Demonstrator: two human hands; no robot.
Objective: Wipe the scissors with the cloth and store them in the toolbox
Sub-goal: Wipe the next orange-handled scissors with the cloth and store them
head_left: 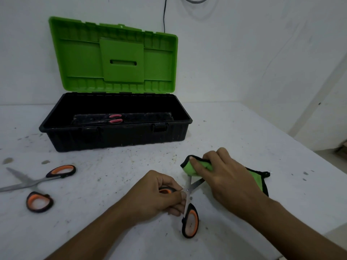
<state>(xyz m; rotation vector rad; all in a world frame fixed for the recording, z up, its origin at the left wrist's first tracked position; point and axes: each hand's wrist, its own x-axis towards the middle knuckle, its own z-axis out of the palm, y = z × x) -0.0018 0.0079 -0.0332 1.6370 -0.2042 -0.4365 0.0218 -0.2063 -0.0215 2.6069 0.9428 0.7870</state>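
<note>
Hands work low in the centre of the frame, over a stained white table (244,132). The left hand (157,194) pinches the held scissors (190,221) around the pivot and the upper finger loop, its fingers curled; the lower orange-and-black loop shows just below it. The blades are spread in a narrow V pointing up the frame. The right hand (223,177) grips a green cloth (195,166) with black edging, folded over the tip of the left blade, while the rest of the cloth trails under the wrist toward the right. At the left edge of the frame a second pair of scissors (37,182), with the same orange-and-black handles, lies open on the table, well apart from the hands. In the upper left the toolbox (116,136) stands open, its green lid (116,57) upright in front of the wall; a pink-handled pair (115,118) lies on the black floor of the box. A dark cable (164,14) hangs down the wall above the lid.
</note>
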